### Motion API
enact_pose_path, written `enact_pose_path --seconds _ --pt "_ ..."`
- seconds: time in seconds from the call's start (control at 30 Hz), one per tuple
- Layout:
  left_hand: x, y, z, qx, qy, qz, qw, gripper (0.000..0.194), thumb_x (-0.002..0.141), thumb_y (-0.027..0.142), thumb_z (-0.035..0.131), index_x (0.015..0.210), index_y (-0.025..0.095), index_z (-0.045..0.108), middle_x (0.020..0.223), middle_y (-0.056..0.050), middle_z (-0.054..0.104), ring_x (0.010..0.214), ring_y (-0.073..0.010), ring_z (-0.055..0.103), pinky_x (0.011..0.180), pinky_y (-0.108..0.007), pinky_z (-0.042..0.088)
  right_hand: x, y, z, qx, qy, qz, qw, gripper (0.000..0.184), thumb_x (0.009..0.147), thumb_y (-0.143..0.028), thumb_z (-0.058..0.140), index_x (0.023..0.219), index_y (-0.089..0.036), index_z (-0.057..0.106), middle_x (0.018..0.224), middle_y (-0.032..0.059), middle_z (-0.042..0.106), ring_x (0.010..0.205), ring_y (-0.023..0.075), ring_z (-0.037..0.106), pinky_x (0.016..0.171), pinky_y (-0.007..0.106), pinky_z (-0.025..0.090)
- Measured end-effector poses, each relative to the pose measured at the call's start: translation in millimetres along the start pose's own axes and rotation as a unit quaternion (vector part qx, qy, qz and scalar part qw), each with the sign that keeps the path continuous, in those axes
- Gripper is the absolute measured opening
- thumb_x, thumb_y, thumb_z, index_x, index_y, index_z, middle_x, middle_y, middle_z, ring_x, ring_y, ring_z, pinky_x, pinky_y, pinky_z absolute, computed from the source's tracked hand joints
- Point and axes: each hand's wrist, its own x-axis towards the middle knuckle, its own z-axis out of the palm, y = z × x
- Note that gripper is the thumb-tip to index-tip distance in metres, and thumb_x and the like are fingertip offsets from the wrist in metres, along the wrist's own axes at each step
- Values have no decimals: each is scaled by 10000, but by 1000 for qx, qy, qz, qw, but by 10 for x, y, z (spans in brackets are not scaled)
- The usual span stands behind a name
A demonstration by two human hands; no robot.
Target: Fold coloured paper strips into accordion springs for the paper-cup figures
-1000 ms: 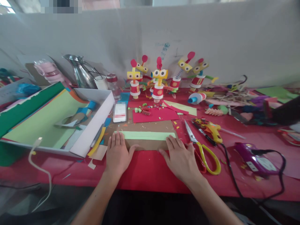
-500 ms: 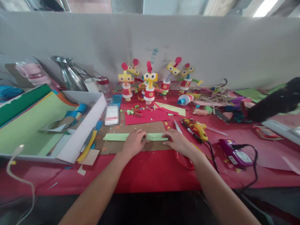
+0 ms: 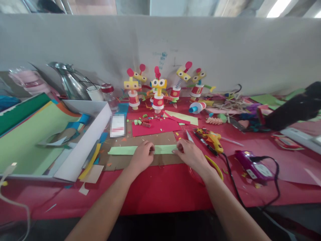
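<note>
A long light-green paper strip (image 3: 122,150) lies crosswise on a brown cardboard sheet (image 3: 117,163). My left hand (image 3: 142,156) is closed over the strip near its middle, thumb and fingertips together at the paper. At the strip's right end, my right hand (image 3: 191,154) pinches the paper between thumb and fingers. Scissors (image 3: 190,136) lie partly under my right hand and wrist, with one blade tip pointing away from me. Just beyond the cardboard is a red paper sheet (image 3: 160,128) with small coiled paper pieces (image 3: 146,124) on it.
Paper-cup figures (image 3: 158,100) stand along the back by a pale wall. On the right are a yellow glue gun (image 3: 214,142) and a purple device (image 3: 254,167) with a black cord. A white box (image 3: 82,147) of coloured paper fills the left, near a steel jug (image 3: 71,82).
The whole view has shifted slightly. My left hand has moved a little left along the strip, whose surface now looks flatter. My right hand remains at the right end.
</note>
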Motion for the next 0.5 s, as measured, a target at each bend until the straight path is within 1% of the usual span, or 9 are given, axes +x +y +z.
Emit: enact_pose_path --seconds 0.03,0.1,0.17,0.2,0.27,0.3,0.37,0.43,0.5 --pt "-1 -9 -3 -16 3 -2 1000 172 724 36 469 758 189 541 854 -41 556 790 -163 560 745 -317 478 -7 -20 -1 -7 17 -32 999 121 805 -218 580 913 -197 630 905 59 633 889 224 547 769 337 434" --pt "-8 -21 -15 -38 8 -1 999 206 709 14 460 769 188 551 884 -44 548 804 -157 572 756 -315 491 -28 -80 19 -12 29 -132 991 230 803 -84 506 936 -197 655 1003 78 615 976 229 519 861 367 416" --pt "-40 -27 -42 -35 14 5 999 236 708 -3 451 790 184 570 922 -55 556 859 -160 584 792 -316 497 -67 -158 63 11 6 -214 977 356 808 -18 427 997 -207 662 1039 79 602 997 214 516 882 366 422" --pt "-76 -31 -62 -24 20 9 999 254 717 -8 444 815 181 583 960 -64 569 909 -164 587 824 -319 493 -93 -197 88 24 -5 -236 972 367 827 -28 411 1033 -209 655 1035 77 602 991 207 522 879 364 432" --pt "-197 -47 -117 24 30 19 999 294 767 10 428 932 174 608 1119 -89 582 1063 -178 560 922 -336 461 -154 -261 135 34 -13 -240 970 306 877 -131 435 1101 -203 630 1046 77 605 999 213 529 882 377 445" --pt "-281 -62 -150 58 32 25 997 313 805 40 421 1020 174 605 1230 -95 556 1157 -189 517 978 -353 428 -187 -285 152 27 -12 -230 973 289 889 -195 456 1131 -195 616 1071 80 604 1021 224 524 892 391 446" --pt "-473 -107 -227 140 14 43 989 371 888 163 402 1239 190 520 1412 -88 441 1301 -209 395 1055 -394 359 -244 -318 168 2 -12 -212 977 318 892 -289 488 1171 -181 594 1120 91 599 1063 250 511 912 423 440" --pt "-649 -169 -310 215 -1 46 976 456 926 308 377 1373 223 390 1458 -74 389 1356 -215 317 1099 -439 291 -281 -334 169 -19 -15 -199 980 340 899 -319 479 1196 -186 580 1144 92 596 1085 260 505 921 444 437" --pt "-762 -237 -387 265 2 37 963 518 923 403 364 1418 253 320 1484 -67 339 1371 -223 286 1109 -451 267 -294 -338 165 -28 -15 -194 981 335 907 -319 463 1199 -199 577 1151 87 598 1090 259 507 920 451 439"
